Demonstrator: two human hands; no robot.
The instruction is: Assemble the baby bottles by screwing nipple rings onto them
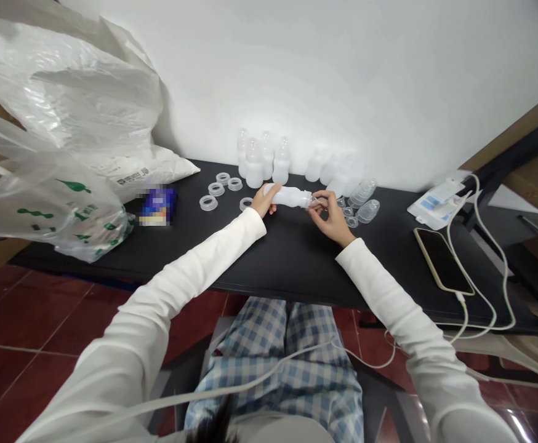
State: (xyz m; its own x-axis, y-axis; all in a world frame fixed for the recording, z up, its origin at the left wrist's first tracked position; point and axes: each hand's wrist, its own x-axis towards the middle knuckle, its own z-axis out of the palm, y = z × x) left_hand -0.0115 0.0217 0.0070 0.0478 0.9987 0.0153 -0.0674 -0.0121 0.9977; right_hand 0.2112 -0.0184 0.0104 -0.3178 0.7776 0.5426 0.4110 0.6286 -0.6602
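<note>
Left hand point(264, 200) closed around base end of a milky plastic bottle point(290, 197), smooth, waisted, held sideways above the surface point(297, 258). Right hand point(331, 216) pinched at the clear teat point(314, 202) on the bottle's neck. Past left hand: translucent ring collars point(208, 203), ribbed-looking, scattered flat. Beside right hand: clear dome caps point(368, 211) and small clear teats point(352, 222) bunched, partly hidden.

Surface is matte black, set against a plain white wall point(297, 74); red tiled floor point(10, 375) seen below. Phone point(442, 261) laid at right, white cable plugged in; white-and-blue pack point(437, 203) behind it.

Containers: four dome-topped bottles point(254, 172) stood at rear; white bottles point(315, 166) grouped to their right, washed out. Far left: glossy creased plastic bag point(88, 92), thin green-printed bag point(42, 209) in front, contents can't be told. Blue packet point(160, 206) pixelated.
</note>
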